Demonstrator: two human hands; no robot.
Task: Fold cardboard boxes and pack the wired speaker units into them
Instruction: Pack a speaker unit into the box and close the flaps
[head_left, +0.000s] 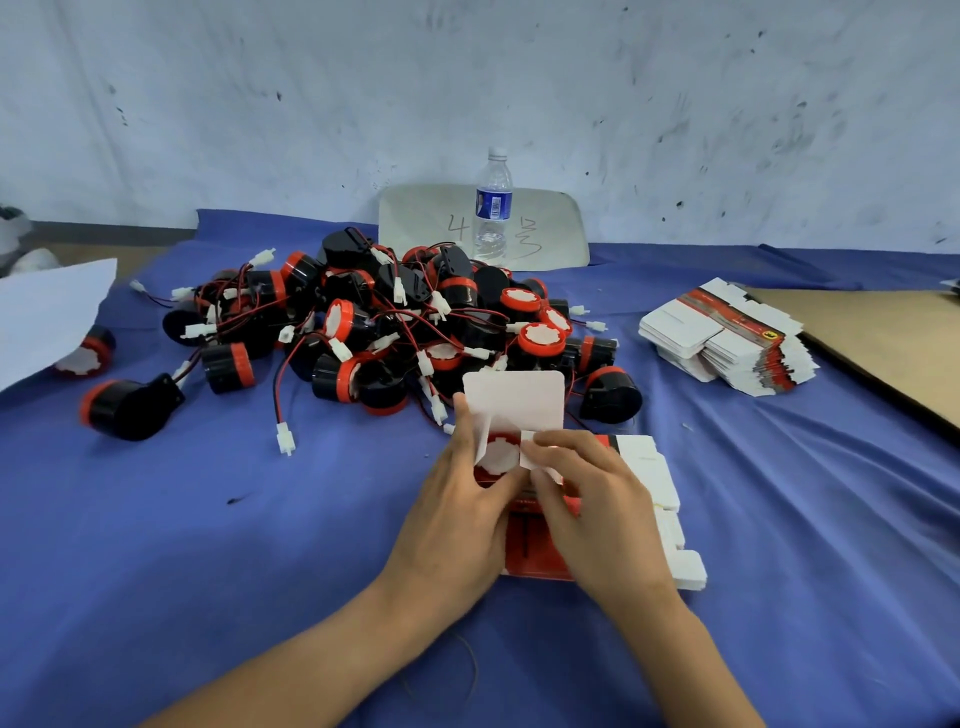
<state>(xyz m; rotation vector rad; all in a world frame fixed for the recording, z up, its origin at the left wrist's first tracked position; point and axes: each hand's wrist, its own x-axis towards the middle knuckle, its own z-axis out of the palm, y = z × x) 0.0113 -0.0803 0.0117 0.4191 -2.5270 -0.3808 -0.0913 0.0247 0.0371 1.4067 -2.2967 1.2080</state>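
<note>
A small red and white cardboard box (514, 400) stands between my hands with its top flap raised. A speaker unit (497, 455) with a red rim and white face sits inside it. My left hand (457, 499) grips the box's left side, thumb along the side flap. My right hand (587, 499) pinches the small right side flap over the speaker. Under my hands lies a row of packed red and white boxes (654, 499). A heap of black and red wired speaker units (395, 322) lies behind the box.
A stack of flat box blanks (727, 338) lies at the right, beside a brown board (883, 343). A water bottle (492, 208) stands at the back in front of a white panel (415, 218). White paper (47, 317) covers the left edge. Blue cloth (208, 545) covers the table.
</note>
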